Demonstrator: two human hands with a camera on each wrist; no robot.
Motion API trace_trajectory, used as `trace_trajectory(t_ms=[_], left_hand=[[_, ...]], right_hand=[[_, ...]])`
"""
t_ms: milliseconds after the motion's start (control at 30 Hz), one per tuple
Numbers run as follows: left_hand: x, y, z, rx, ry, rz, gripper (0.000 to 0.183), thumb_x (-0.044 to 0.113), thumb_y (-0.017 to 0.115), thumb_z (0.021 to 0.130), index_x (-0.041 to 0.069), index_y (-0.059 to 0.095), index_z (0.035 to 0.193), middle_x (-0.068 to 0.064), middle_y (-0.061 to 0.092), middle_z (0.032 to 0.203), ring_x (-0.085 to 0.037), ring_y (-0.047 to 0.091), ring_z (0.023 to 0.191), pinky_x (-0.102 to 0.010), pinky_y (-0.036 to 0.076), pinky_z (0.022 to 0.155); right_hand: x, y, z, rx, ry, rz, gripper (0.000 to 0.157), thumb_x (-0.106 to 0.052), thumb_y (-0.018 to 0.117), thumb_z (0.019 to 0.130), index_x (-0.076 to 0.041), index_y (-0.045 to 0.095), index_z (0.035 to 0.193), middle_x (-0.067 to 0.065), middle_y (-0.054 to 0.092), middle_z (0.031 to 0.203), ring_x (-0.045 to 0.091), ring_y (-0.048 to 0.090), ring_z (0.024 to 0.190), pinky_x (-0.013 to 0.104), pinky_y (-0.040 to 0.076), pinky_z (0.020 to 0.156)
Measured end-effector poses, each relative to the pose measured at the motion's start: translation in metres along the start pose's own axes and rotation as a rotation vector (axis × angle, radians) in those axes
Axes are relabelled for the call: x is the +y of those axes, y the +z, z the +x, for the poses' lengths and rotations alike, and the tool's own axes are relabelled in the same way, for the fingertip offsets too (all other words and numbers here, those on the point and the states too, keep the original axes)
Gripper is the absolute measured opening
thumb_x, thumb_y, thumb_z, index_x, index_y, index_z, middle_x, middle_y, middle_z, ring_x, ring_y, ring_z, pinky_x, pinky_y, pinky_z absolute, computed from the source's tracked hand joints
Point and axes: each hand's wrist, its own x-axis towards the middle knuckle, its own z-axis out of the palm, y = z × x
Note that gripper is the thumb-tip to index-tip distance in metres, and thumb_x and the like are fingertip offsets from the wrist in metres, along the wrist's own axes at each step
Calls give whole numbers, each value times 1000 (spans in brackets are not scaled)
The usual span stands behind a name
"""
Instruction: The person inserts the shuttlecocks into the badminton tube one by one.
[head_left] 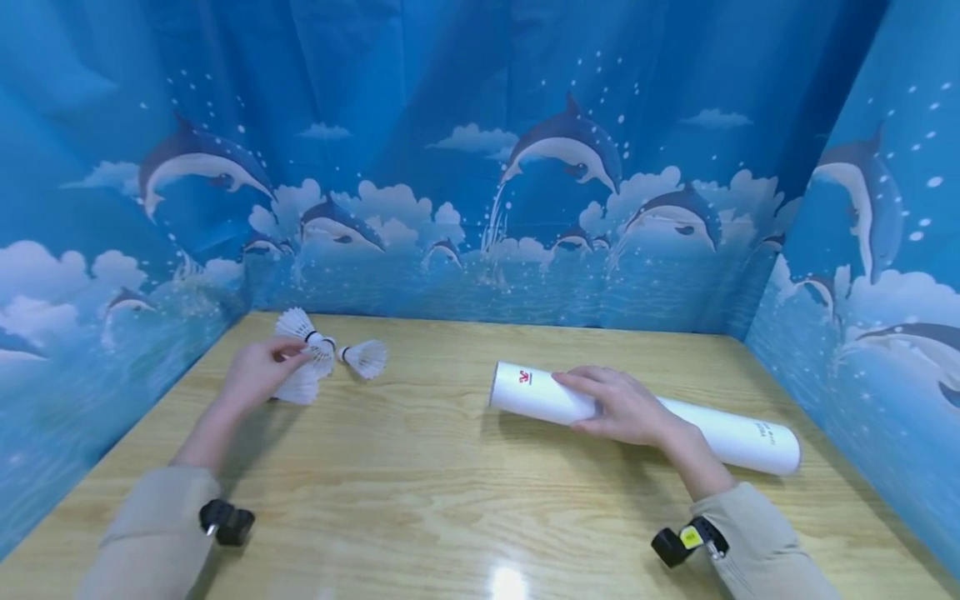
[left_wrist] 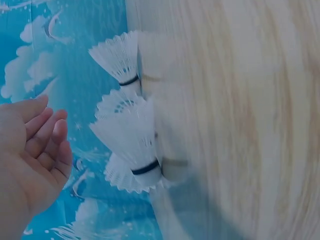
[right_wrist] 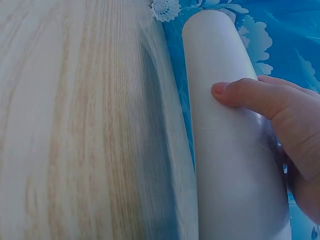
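Note:
Several white shuttlecocks with dark bands lie at the table's back left; one shuttlecock points its feathers to the right, beside the others. My left hand is right next to the cluster. In the left wrist view, that hand's fingers are loosely bent with nothing between them, apart from the nearest shuttlecock. On the right, my right hand grips a long white shuttlecock tube near its middle. The right wrist view shows the thumb across the tube; the other fingers are mostly hidden behind it.
The wooden table meets a blue dolphin-print curtain along its back and sides. The tube's right end is near the right-hand curtain. Each sleeve carries a small black wrist camera.

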Motion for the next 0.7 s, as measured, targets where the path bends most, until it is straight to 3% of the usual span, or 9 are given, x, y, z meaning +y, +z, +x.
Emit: trace_trajectory(t_ms=[200, 433, 700], left_hand=[[-10, -2, 1, -43, -22, 27, 39, 22, 58, 92, -11, 58, 113, -29, 60, 107, -38, 58, 88, -46, 47, 71], [-24, -1, 0, -88, -80, 67, 49, 29, 59, 91, -12, 55, 117, -31, 57, 112, -45, 53, 99, -54, 43, 82], [-31, 1, 2, -192, -163, 93, 69, 48, 56, 89, -11, 50, 123, -32, 52, 119, -49, 46, 108, -57, 37, 87]], right_hand=[[0, 1, 0, 1, 5, 0, 71, -28, 79, 72, -16, 49, 135, 11, 54, 126, 33, 54, 108, 50, 46, 86], [1, 1, 0, -7, 10, -6, 72, -29, 79, 73, -17, 48, 136, 11, 54, 127, 33, 54, 109, 49, 46, 85], [2, 2, -1, -4, 5, -14, 71, -31, 79, 72, -16, 49, 135, 10, 54, 126, 32, 54, 108, 49, 47, 84]])
